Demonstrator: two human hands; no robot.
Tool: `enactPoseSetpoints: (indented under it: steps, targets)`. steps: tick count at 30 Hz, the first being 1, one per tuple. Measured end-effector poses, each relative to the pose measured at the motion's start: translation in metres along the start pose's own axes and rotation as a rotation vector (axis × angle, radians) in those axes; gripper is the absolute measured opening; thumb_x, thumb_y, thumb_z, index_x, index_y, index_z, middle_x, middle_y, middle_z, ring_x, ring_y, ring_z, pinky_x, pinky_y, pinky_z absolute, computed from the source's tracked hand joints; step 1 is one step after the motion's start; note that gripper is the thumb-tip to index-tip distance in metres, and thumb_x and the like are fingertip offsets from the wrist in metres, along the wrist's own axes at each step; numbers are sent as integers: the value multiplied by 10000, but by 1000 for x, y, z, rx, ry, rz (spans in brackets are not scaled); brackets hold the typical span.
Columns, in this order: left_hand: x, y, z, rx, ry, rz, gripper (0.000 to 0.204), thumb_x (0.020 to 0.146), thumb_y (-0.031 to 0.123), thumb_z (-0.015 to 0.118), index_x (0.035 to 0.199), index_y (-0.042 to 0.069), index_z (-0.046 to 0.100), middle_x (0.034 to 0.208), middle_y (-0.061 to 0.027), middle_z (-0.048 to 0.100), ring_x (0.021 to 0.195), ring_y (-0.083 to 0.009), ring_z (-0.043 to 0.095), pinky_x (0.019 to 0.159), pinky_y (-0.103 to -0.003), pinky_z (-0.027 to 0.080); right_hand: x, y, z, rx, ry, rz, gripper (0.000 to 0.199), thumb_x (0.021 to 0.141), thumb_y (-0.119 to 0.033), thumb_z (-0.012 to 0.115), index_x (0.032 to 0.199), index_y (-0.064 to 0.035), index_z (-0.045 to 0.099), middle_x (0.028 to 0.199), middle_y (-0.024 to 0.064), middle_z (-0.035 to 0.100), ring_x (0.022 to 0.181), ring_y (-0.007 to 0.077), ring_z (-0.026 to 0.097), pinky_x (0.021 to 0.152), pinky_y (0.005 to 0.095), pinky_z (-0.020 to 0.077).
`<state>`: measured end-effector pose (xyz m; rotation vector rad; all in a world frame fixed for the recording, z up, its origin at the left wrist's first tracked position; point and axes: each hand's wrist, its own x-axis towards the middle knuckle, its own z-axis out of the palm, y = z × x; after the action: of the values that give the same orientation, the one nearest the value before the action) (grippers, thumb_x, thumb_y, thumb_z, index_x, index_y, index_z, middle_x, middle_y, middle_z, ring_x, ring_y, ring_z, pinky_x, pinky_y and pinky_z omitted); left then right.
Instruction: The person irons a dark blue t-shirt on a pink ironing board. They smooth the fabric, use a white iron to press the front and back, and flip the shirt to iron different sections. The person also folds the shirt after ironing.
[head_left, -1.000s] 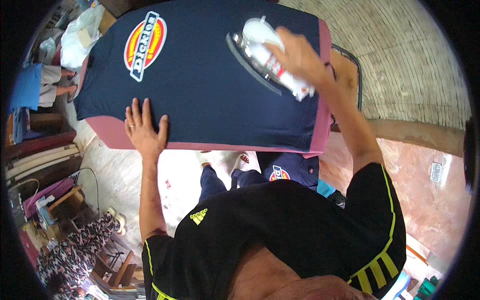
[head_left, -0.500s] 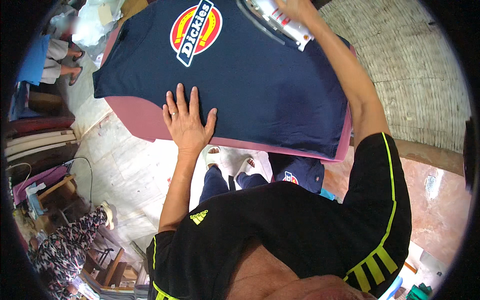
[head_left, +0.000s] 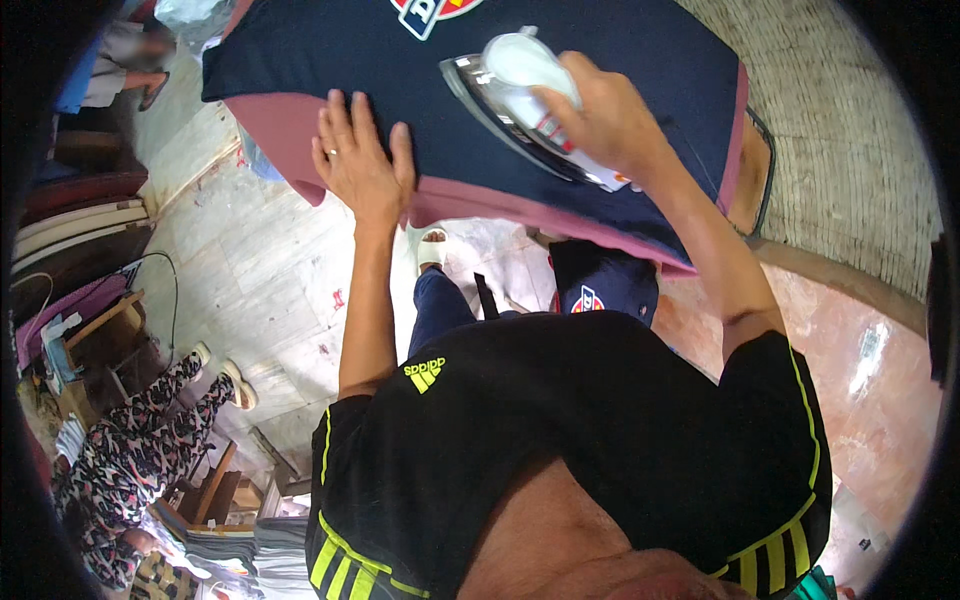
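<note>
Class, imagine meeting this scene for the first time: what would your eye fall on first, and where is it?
Probably the white and silver iron, gripped by the right hand at upper centre, over dark navy fabric. Next might come the red and white print, cut off by the top edge, and the left hand, spread where navy fabric meets pink cloth.

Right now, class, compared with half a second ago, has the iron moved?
Yes: the iron has moved toward the near edge of the pink board; it now sits closer to that edge.
</note>
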<state>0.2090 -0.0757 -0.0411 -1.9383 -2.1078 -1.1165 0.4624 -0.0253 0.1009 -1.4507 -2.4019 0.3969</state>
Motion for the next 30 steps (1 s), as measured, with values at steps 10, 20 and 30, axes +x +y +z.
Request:
enactPoseSetpoints:
  steps: [10,20,30]
  targets:
    - [-31,1,7,-241,220,58,307,802,258,783,902,9,635,1036,-198,555,1134,-388,484,979,-515,351,65,0,18,35,-39,-413,386,918,-338,617,991,41,599,860,304,665,829,480,661,733,519,526]
    - [-36,-1,-11,-372,184,-15,232,758,203,810,804,19,676,923,-139,596,1064,-349,510,1010,-466,351,-93,7,-16,99,-103,48,442,977,-418,571,984,24,575,855,313,661,798,463,670,717,516,509]
    - [-18,-34,-37,-320,-89,-36,186,858,214,739,864,28,747,909,-114,694,1006,-292,612,896,-398,469,-14,-73,32,201,-120,33,440,989,-391,552,958,48,532,833,328,647,794,459,671,714,486,503]
